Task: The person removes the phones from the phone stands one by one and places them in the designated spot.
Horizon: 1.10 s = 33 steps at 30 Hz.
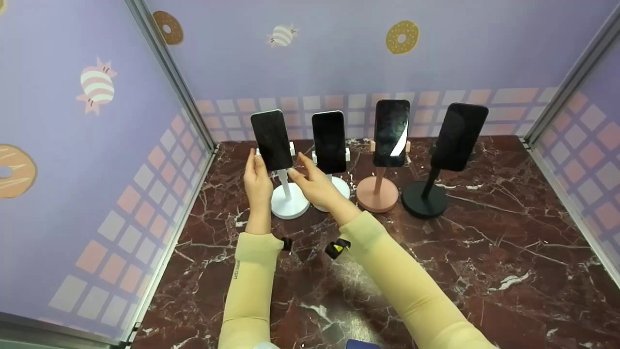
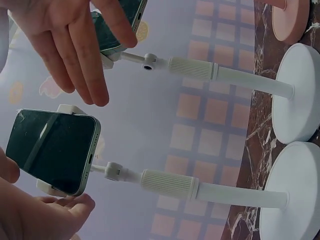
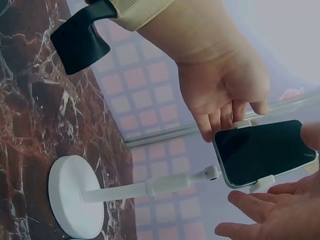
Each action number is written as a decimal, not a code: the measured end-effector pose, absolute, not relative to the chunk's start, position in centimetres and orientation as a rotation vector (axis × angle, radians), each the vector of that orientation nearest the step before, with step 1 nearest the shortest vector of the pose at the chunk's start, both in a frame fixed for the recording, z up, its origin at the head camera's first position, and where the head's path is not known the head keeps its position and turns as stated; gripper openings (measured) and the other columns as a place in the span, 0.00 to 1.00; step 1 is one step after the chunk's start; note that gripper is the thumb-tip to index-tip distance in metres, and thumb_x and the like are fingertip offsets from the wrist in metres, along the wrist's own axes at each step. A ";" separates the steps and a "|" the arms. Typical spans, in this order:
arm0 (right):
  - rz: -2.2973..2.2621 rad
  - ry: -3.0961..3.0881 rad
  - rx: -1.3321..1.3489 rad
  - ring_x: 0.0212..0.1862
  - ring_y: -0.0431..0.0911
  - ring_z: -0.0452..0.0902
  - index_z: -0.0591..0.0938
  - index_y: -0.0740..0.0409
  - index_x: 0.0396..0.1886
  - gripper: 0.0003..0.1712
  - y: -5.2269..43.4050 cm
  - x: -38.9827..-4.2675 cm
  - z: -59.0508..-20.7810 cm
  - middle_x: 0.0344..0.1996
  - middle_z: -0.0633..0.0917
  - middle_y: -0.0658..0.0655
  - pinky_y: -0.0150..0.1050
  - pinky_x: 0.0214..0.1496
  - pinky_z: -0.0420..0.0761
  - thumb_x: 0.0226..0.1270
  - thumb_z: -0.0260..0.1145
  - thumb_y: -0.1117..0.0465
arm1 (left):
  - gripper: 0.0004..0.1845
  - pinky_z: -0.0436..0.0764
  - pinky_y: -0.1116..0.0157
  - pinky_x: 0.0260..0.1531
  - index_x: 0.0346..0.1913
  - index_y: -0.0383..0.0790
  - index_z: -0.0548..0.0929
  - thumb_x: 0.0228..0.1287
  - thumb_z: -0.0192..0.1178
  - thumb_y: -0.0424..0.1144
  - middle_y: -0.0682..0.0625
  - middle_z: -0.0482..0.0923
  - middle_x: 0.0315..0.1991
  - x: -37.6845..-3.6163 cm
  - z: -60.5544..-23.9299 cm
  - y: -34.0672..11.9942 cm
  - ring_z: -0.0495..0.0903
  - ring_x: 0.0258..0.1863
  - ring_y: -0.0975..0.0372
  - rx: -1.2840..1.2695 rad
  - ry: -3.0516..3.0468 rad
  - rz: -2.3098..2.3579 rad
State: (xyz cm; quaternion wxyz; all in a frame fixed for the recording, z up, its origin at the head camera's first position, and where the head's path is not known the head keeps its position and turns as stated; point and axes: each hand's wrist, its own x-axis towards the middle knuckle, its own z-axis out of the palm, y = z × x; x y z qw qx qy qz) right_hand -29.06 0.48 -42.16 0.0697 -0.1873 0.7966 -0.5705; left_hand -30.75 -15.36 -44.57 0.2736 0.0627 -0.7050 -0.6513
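Observation:
A dark-screened phone [image 1: 272, 139] sits tilted in the clamp of the leftmost white phone stand [image 1: 290, 202]. My left hand [image 1: 257, 186] is at the phone's left edge, its fingers close to the clamp. In the right wrist view, those fingers [image 3: 215, 125] reach partly behind the phone; contact is unclear. On the other side, my right hand [image 1: 317, 186] is spread near the phone's lower right corner. Its fingers [image 2: 82, 55] look fairly straight in the left wrist view, with nothing held. A second phone [image 1: 329, 140] in a white stand is just behind the right hand.
To the right, a pink stand [image 1: 378, 194] and a black stand [image 1: 425, 199] each carry a phone. Patterned walls [image 1: 339, 58] enclose the marble-look table [image 1: 484, 252] at the back and sides. A dark blue object [image 1: 362, 344] shows at the bottom edge.

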 end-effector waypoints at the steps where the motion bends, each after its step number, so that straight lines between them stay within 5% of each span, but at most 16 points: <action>1: -1.716 2.415 -0.561 0.76 0.61 0.66 0.52 0.63 0.83 0.40 0.3 -29.2 -42.0 0.79 0.62 0.67 0.51 0.78 0.69 0.83 0.54 0.50 | 0.25 0.64 0.53 0.78 0.74 0.23 0.64 0.84 0.43 0.36 0.30 0.65 0.75 -30.8 -44.5 -15.4 0.64 0.77 0.43 0.163 -1.895 -1.746; 18: -1.748 2.534 -0.569 0.72 0.57 0.73 0.58 0.64 0.81 0.34 -1.2 -31.9 -41.1 0.75 0.70 0.68 0.46 0.73 0.76 0.82 0.55 0.60 | 0.20 0.73 0.53 0.72 0.67 0.24 0.75 0.81 0.48 0.31 0.33 0.75 0.67 -31.8 -44.4 -16.1 0.74 0.70 0.45 0.140 -1.838 -1.727; 25: -1.738 2.552 -0.500 0.72 0.54 0.73 0.62 0.64 0.79 0.31 -1.5 -33.0 -40.9 0.73 0.73 0.66 0.43 0.76 0.72 0.82 0.55 0.62 | 0.19 0.75 0.54 0.71 0.67 0.24 0.75 0.79 0.51 0.29 0.32 0.76 0.67 -32.2 -44.7 -16.9 0.75 0.69 0.44 0.104 -1.820 -1.798; 28: -1.735 2.573 -0.483 0.73 0.54 0.72 0.63 0.66 0.78 0.30 -1.7 -33.3 -40.8 0.73 0.73 0.66 0.43 0.78 0.70 0.82 0.55 0.63 | 0.20 0.76 0.59 0.69 0.68 0.25 0.74 0.78 0.52 0.28 0.33 0.75 0.68 -32.2 -44.6 -17.3 0.75 0.69 0.48 0.093 -1.840 -1.838; 33: -1.741 2.615 -0.451 0.69 0.54 0.75 0.69 0.67 0.74 0.27 -2.2 -33.4 -40.6 0.68 0.78 0.66 0.43 0.75 0.73 0.79 0.58 0.66 | 0.19 0.80 0.74 0.54 0.66 0.23 0.76 0.76 0.54 0.26 0.30 0.78 0.64 -32.2 -44.5 -17.9 0.81 0.54 0.60 0.078 -1.865 -1.828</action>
